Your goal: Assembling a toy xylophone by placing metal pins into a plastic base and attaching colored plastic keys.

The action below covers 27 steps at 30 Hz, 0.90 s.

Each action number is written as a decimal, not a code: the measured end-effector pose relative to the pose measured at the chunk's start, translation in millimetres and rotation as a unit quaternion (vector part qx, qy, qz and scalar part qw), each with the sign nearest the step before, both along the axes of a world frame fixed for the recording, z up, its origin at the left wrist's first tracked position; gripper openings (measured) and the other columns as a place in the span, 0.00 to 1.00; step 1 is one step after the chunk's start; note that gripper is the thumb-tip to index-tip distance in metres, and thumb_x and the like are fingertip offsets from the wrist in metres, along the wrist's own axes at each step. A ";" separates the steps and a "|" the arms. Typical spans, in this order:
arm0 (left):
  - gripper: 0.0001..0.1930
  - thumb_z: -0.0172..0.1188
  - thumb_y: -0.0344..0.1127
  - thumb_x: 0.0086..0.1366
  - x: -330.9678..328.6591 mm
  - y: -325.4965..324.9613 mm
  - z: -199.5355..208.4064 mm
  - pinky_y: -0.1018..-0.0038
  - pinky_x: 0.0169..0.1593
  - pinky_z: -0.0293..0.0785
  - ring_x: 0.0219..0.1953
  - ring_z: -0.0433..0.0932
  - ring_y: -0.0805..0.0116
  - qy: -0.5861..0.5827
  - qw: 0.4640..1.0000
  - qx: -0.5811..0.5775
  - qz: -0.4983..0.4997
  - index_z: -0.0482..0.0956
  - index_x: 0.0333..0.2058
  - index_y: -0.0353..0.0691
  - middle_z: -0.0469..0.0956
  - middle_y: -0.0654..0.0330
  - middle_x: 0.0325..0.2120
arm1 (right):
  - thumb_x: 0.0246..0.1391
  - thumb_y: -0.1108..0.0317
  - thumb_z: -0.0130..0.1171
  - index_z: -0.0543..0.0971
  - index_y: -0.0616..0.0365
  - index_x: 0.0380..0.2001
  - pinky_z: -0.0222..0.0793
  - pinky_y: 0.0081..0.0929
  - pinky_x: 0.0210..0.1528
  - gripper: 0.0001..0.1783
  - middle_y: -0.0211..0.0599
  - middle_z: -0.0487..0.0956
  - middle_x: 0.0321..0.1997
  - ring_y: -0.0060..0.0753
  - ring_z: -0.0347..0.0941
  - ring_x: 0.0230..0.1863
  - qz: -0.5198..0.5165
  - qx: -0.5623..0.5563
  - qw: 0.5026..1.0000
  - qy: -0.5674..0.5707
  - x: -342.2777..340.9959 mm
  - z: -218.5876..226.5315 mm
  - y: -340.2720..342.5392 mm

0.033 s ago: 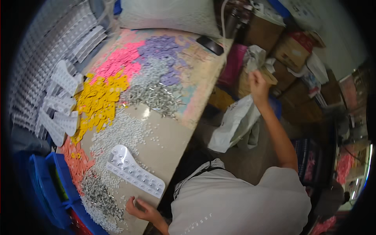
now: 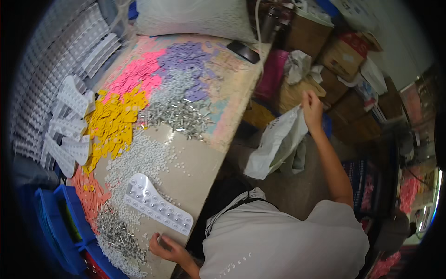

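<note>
My right hand (image 2: 313, 110), stretched out beyond the table's right side, pinches the upper edge of a white plastic bag (image 2: 277, 148). The bag hangs crumpled beside the table. At the near table edge, my left hand (image 2: 168, 248) holds nothing, its thumb and fingers apart and slightly curled. Close beyond it lies a white plastic tray (image 2: 160, 208) with rows of round cups and small shiny pieces in several of them. A heap of small metal pieces (image 2: 114, 231) lies left of that hand, and small white beads (image 2: 134, 156) spread around the tray.
Yellow (image 2: 113, 123), pink (image 2: 139, 73), purple (image 2: 186, 58) and coral flat pieces (image 2: 89, 191) lie in piles on the table. Blue bins (image 2: 76, 214) stand at the left, near more white trays (image 2: 69, 128). A phone (image 2: 243, 52) and a full sack (image 2: 195, 18) sit at the far end. Cardboard boxes (image 2: 309, 37) stand right.
My right hand has shifted slightly down and right in the picture, and the bag's held edge shows more clearly beneath it. My left hand and the tray by it keep their places.
</note>
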<state>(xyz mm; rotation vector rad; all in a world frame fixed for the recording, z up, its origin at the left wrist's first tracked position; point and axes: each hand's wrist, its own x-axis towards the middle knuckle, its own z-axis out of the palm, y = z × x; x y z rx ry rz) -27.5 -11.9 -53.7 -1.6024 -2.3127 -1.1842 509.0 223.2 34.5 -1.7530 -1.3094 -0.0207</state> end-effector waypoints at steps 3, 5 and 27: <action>0.12 0.54 0.26 0.68 8.0 3.0 -1.9 0.57 0.56 0.65 0.48 0.71 0.48 -0.027 0.999 -0.039 -0.024 0.73 0.49 0.31 0.75 0.49 0.44 | 0.64 0.67 0.55 0.76 0.62 0.28 0.66 0.32 0.25 0.12 0.36 0.77 0.19 0.36 0.74 0.22 -0.069 -0.085 0.994 0.005 81.9 -85.2 -91.4; 0.12 0.54 0.26 0.68 9.1 -2.4 -2.1 0.57 0.56 0.65 0.48 0.71 0.48 -0.058 0.998 -0.030 -0.015 0.73 0.49 0.31 0.75 0.49 0.45 | 0.56 0.72 0.55 0.78 0.61 0.29 0.71 0.41 0.34 0.05 0.42 0.79 0.23 0.49 0.77 0.32 -0.025 -0.141 0.982 -0.125 65.9 -111.6 -120.9; 0.12 0.59 0.23 0.60 33.9 -1.5 6.2 0.56 0.54 0.67 0.45 0.74 0.47 0.128 0.985 -0.026 0.116 0.77 0.43 0.34 0.77 0.50 0.38 | 0.51 0.64 0.61 0.80 0.57 0.43 0.72 0.43 0.46 0.16 0.49 0.80 0.47 0.52 0.75 0.50 0.491 -0.581 0.507 -0.404 -11.2 -295.2 -130.5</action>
